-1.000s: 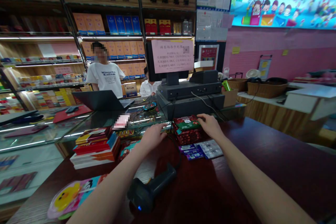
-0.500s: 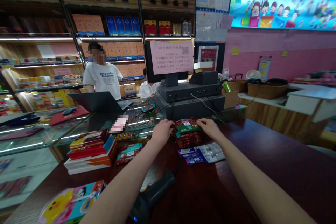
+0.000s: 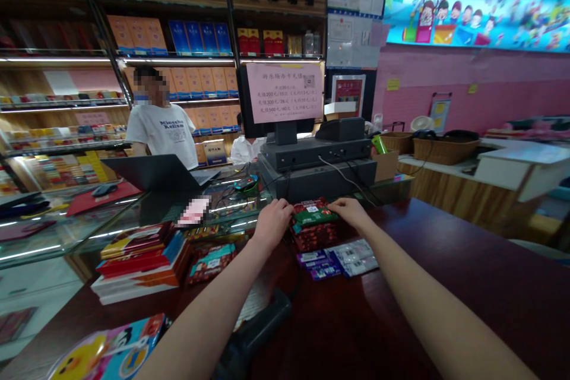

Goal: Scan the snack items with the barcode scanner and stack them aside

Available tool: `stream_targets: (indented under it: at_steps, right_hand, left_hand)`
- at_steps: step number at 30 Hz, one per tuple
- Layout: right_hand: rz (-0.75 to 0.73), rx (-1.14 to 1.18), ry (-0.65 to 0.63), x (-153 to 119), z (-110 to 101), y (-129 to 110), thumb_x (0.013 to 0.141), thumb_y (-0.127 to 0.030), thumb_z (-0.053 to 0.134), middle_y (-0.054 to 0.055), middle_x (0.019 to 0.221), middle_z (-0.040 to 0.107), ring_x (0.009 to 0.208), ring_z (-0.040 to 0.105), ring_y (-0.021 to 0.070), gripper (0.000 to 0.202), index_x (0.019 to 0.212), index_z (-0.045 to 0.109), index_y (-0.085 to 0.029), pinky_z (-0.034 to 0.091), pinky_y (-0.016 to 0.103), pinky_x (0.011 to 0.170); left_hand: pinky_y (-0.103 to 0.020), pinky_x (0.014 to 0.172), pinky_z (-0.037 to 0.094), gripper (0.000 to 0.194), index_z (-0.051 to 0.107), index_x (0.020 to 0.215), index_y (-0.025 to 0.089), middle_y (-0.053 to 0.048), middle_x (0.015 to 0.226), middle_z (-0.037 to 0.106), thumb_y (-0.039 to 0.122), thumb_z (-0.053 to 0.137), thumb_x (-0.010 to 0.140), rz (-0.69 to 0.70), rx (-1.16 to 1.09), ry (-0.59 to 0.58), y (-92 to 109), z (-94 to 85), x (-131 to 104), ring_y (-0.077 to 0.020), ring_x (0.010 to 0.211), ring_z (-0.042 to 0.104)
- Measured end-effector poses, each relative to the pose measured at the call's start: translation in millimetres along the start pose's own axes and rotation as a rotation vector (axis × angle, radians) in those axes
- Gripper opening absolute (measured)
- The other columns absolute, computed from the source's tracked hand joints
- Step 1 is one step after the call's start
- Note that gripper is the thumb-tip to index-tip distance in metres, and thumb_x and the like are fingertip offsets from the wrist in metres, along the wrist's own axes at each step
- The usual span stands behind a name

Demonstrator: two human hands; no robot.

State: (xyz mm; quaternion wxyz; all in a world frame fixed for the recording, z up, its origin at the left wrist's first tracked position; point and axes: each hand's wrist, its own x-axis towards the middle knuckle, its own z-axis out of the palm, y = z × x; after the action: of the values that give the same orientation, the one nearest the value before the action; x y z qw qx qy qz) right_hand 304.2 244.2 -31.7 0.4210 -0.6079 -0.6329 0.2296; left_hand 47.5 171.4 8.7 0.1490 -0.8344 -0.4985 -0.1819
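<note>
A red and green snack packet [image 3: 312, 212] with a white label lies on top of a stack of dark red packets [image 3: 313, 238] on the brown table. My left hand [image 3: 274, 222] has its curled fingers on the packet's left end. At the opposite end, the fingers and thumb of my right hand [image 3: 351, 212] pinch the right edge. Just in front of the stack are purple packets [image 3: 323, 264] and silvery packets [image 3: 356, 257], lying flat. Between my forearms and partly behind the left one is a dark handheld scanner [image 3: 260, 326].
A cash register [image 3: 316, 157] with a pink sign stands behind the stack. Boxes and packets [image 3: 138, 264] are piled at left, beside teal and brown packets [image 3: 211, 262]. A colourful duck-printed package [image 3: 109, 350] lies front left. Behind the glass counter, a person [image 3: 160, 130] stands near a laptop [image 3: 151, 172].
The whole view has shifted, so things appear slightly farther left. Both hands stay at the two ends of the red and green packet, which still rests on the stack.
</note>
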Motion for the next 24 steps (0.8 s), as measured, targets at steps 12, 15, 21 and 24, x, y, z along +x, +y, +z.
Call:
stream_targets:
  at_steps: [12, 15, 21, 24]
  right_hand:
    - [-0.083, 0.037, 0.025, 1.4, 2.1, -2.4, 0.067, -0.029, 0.067, 0.004, 0.072, 0.076, 0.071, 0.068, 0.0203, 0.011, 0.068, 0.074, -0.019, 0.048, 0.028, 0.070]
    - [-0.094, 0.044, 0.030, 0.0, 2.5, -5.1, 0.068, -0.029, 0.067, 0.005, 0.071, 0.076, 0.071, 0.068, 0.0210, 0.011, 0.066, 0.074, -0.020, 0.047, 0.029, 0.069]
    - [-0.122, 0.064, 0.017, -13.3, -0.3, -15.0, 0.067, -0.029, 0.067, 0.004, 0.070, 0.075, 0.072, 0.068, 0.0210, 0.011, 0.065, 0.073, -0.020, 0.046, 0.029, 0.069]
    - [-0.141, 0.086, -0.003, -22.5, -0.2, -20.5, 0.067, -0.030, 0.067, 0.002, 0.066, 0.072, 0.067, 0.066, 0.0189, 0.011, 0.066, 0.070, -0.020, 0.045, 0.027, 0.064]
  left_hand:
    - [-0.029, 0.085, 0.046, 0.015, 0.068, 0.106, 0.025, -0.002, 0.099, 0.068, 0.026, 0.059, 0.094, -0.126, -0.107, 0.037, -2.2, 8.9, -8.5, -0.0191, 0.100, 0.057]
    - [-0.029, 0.085, 0.045, 0.015, 0.069, 0.105, 0.025, -0.002, 0.098, 0.069, 0.026, 0.057, 0.095, -0.107, -0.109, 0.057, -1.2, 8.7, -7.7, -0.0191, 0.098, 0.057]
    - [-0.030, 0.082, 0.046, 0.014, 0.071, 0.100, 0.024, -0.003, 0.097, 0.069, 0.024, 0.058, 0.094, -0.064, -0.109, 0.092, -1.5, 3.9, -13.8, -0.0189, 0.095, 0.058]
    - [-0.030, 0.083, 0.047, 0.013, 0.070, 0.098, 0.024, -0.002, 0.099, 0.068, 0.024, 0.058, 0.095, -0.019, -0.111, 0.140, -5.4, -0.5, -21.9, -0.0185, 0.095, 0.059]
